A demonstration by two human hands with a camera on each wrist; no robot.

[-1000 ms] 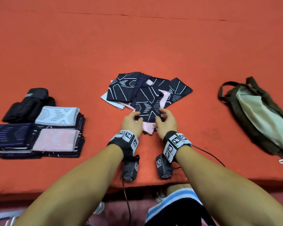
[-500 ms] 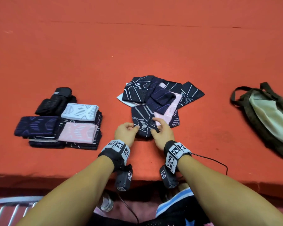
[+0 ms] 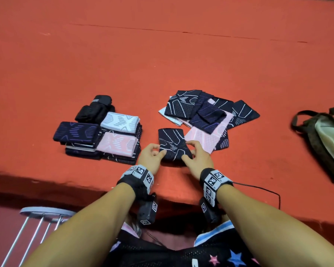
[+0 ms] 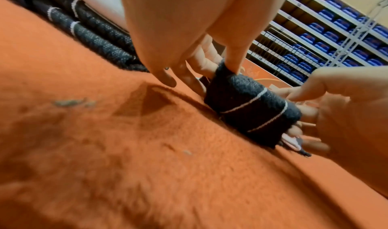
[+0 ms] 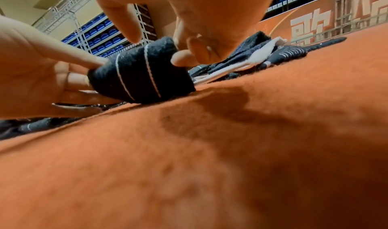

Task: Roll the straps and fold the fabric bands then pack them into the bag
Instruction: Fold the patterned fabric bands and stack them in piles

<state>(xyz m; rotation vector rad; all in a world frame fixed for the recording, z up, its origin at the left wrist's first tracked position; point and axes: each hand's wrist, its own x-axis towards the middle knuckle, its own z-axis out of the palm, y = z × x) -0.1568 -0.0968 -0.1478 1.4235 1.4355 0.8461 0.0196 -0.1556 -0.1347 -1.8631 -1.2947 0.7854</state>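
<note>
On the orange counter, near its front edge, both hands pinch a dark fabric band with white lines: the left hand at its left side, the right hand at its right. Unfolded bands lie just behind, a folded stack sits to the left, and the bag is well apart at right.

Both forearms reach forward side by side; the left hand and right hand pinch with curled fingers.
</note>
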